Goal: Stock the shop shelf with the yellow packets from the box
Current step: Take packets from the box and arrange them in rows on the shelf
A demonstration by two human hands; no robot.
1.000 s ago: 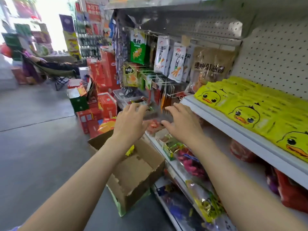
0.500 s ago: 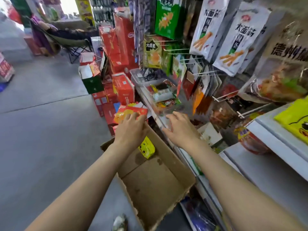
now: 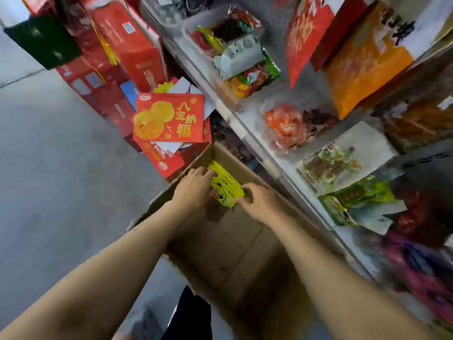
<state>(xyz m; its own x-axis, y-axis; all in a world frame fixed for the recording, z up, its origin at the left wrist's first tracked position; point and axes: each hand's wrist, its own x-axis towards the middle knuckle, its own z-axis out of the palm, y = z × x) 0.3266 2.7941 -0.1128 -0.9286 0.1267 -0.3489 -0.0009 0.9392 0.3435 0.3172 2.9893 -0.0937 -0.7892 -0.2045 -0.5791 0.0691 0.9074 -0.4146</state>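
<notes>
A: What takes up most of the view?

B: The grey floor point(image 3: 49, 168) on one side and the shelf point(image 3: 257, 136) running along the other, its ledges crowded with snack bags – orange, green, red, much of it blurred.

A: And next down in size?

B: The cardboard box point(image 3: 228, 253), open at the top, standing on the floor right against the foot of the shelf. Most of its brown bottom is bare. Beyond it there's a stack of red cartons point(image 3: 132, 52), and a flat red pack with two orange circles point(image 3: 169, 117) lying on top of the pile just past the box's far corner.

A: Where are the yellow packets?

B: A small bundle of yellow packets point(image 3: 226, 186) sits inside the box, at its far end, leaning near the far wall. A duck face shows on the front one.

A: And the hands?

B: Both are down in the box. The left hand point(image 3: 195, 188) has its fingers curled over the left side of the bundle, gripping it. The right hand point(image 3: 258, 203) closes on the right side – fingertips pressed against the packet's edge, so the bundle is held between the two
</notes>
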